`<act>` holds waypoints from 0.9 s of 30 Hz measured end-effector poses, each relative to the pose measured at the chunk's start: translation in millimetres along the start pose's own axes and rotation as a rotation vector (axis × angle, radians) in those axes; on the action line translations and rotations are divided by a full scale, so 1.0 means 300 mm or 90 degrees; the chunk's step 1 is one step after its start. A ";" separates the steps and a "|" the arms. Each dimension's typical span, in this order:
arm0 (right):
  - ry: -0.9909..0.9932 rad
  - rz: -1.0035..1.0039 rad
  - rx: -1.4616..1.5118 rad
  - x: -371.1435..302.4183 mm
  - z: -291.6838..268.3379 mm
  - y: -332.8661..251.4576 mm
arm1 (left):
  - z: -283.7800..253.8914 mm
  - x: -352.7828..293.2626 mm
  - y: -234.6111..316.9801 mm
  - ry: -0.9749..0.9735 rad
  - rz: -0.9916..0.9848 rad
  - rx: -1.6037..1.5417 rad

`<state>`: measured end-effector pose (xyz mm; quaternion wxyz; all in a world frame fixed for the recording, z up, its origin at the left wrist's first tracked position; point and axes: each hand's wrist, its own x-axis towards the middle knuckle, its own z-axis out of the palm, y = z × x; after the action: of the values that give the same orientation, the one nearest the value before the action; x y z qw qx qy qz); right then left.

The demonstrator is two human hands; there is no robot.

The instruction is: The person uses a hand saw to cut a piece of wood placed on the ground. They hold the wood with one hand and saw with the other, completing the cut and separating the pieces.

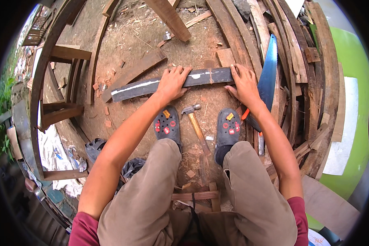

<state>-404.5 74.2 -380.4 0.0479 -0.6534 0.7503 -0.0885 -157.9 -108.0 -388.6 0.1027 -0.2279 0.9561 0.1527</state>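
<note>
A dark grey wooden board [203,78] with a white streak lies crosswise in front of my feet, its left end slightly nearer to me. My left hand [174,83] is closed over it near the middle, fingers across the far edge and thumb at the near side. At the board's right end my right hand [244,83] grips it, thumb on the near edge. Below the board, a claw hammer [197,128] with a wooden handle rests on the ground between my shoes. A blue-bladed handsaw [268,74] lies beside my right hand, its handle partly behind my forearm.
A brown plank [137,74] lies just beyond the board's left part. Long timbers [291,61] are stacked along the right. To the left stands a wooden frame [36,110], with a white cloth [55,158] near its foot. Wood chips litter the dirt ground [131,35].
</note>
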 end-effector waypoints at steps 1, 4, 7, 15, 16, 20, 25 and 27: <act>-0.001 0.007 -0.006 -0.010 0.017 -0.001 | 0.000 0.006 0.000 0.005 -0.002 -0.007; -0.009 0.033 -0.023 -0.005 0.020 -0.014 | -0.018 0.025 -0.036 -0.010 0.044 -0.050; -0.001 0.085 -0.024 0.009 0.026 -0.030 | -0.102 0.091 -0.057 -0.142 0.004 -0.206; -0.037 0.016 0.069 0.048 -0.060 0.041 | -0.210 0.181 -0.156 -0.378 0.009 -0.404; -0.068 0.012 0.036 0.053 -0.069 0.035 | -0.196 0.184 -0.166 -0.339 0.029 -0.384; 0.028 0.086 0.046 0.009 -0.033 0.023 | -0.208 0.154 -0.127 -0.206 0.041 -0.314; 0.128 0.009 0.032 -0.037 0.005 -0.068 | -0.124 0.067 -0.103 -0.055 0.118 -0.146; 0.074 0.003 0.034 -0.048 0.024 -0.111 | -0.100 0.041 -0.098 0.017 0.152 -0.049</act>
<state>-368.9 83.6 -381.5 0.0215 -0.6439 0.7506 -0.1463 -158.7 -148.1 -371.2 0.0621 -0.1181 0.9711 0.1978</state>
